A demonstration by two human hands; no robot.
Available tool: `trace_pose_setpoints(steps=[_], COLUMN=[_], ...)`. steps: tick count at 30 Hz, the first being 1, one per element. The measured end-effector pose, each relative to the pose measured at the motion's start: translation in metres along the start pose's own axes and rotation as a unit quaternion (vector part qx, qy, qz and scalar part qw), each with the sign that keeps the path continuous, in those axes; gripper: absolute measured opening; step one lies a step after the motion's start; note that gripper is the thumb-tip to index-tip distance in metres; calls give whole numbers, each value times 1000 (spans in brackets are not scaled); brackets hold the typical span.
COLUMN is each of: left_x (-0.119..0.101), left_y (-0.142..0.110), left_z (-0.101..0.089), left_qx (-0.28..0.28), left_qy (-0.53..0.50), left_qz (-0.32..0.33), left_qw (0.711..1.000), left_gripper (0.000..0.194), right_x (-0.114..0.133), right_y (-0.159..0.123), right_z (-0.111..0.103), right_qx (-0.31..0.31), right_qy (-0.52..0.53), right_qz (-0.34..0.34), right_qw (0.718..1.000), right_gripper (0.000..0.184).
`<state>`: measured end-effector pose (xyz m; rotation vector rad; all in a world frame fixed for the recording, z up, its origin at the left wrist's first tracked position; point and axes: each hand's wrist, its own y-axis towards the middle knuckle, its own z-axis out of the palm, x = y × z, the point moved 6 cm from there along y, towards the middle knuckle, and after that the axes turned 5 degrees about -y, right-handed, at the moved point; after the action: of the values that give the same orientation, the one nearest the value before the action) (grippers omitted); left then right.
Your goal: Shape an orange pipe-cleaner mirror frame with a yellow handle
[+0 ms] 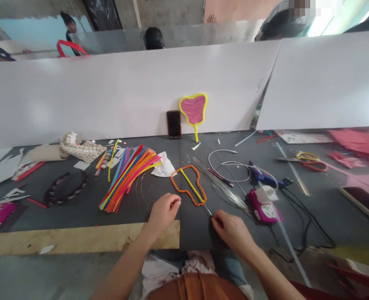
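An orange pipe-cleaner outline (197, 174), bent into a rounded shape, lies low over the dark table. A yellow twisted pipe cleaner (191, 184) runs through its middle, and a thin metal wire stem comes out at its lower end. My right hand (231, 229) pinches the end of that wire stem. My left hand (165, 211) is closed beside the outline's left edge, thumb against curled fingers; whatever it may hold is hidden. Left of it is a fanned bundle of coloured pipe cleaners (129, 177). Straight metal wires (222, 185) lie to the right of the outline.
A yellow-edged pink fan shape (194, 110) and a phone (174, 124) lean against the white partition (124, 91). At right are a blue glue gun (267, 176), a purple box (262, 207), scissors (303, 159) and cables. A braided headband (66, 187) lies left.
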<state>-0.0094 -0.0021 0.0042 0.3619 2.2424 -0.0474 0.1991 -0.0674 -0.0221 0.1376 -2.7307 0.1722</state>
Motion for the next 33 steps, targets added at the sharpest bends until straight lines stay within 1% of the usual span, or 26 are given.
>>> trace_pose_setpoints(steps=[1,2,3,4,5,7,8,10,12,13,14,16,18,20,22,24,26,27,29,31,33], left_x=[1,3,5,5,2,-7,-10,-12,-9,-7,-4,1,5,6,5,3,-1,-3,-9,-16,-23], left_y=[-6,-11,-17,-21,-22,-19,-16,-11,-7,-6,-5,-3,1,5,10,13,14,15,15,17,18], left_z=[9,18,29,39,46,55,57,57,55,53,52,48,43,38,36,37,39,40,41,38,33], left_qx=[22,43,70,92,88,73,58,15,-24,-32,-32,-16,-5,-6,-3,-1,0,2,10,18,22], left_qy=[-63,-129,-201,-274,-346,-458,-494,-525,-525,-520,-513,-496,-480,-471,-470,-472,-475,-474,-463,-432,-383], left_qz=[-35,-87,-148,-197,-221,-231,-228,-230,-232,-230,-227,-221,-217,-206,-197,-193,-191,-190,-182,-155,-117], left_qw=[997,987,966,937,908,855,837,819,818,822,827,839,850,858,861,860,859,860,868,888,916], left_gripper=[19,20,25,30,35,40,41,39,34,31,29,26,25,24,23,21,20,19,19,19,20], right_x=[4,8,13,17,22,33,39,50,57,59,60,59,54,47,43,43,46,47,48,48,45], right_y=[0,0,1,1,1,4,6,11,16,18,20,23,26,28,30,31,32,33,35,38,41], right_z=[-1,-2,-3,-4,-5,-4,-2,2,5,6,7,9,11,15,19,23,26,25,20,12,5], right_qx=[-16,-33,-49,-64,-78,-99,-106,-113,-110,-103,-89,-43,19,69,99,114,111,102,62,8,-47], right_qy=[26,56,87,116,141,183,198,217,230,241,258,306,363,423,468,485,482,474,441,389,338], right_qz=[-6,-10,-14,-17,-20,-29,-36,-56,-73,-78,-80,-79,-62,-29,-4,5,3,-1,-17,-38,-60], right_qw=[1000,998,995,991,987,978,974,968,964,962,959,948,929,903,878,867,869,875,895,920,938], right_gripper=[19,19,20,19,19,17,17,17,15,13,12,14,21,22,19,18,17,16,14,14,13])
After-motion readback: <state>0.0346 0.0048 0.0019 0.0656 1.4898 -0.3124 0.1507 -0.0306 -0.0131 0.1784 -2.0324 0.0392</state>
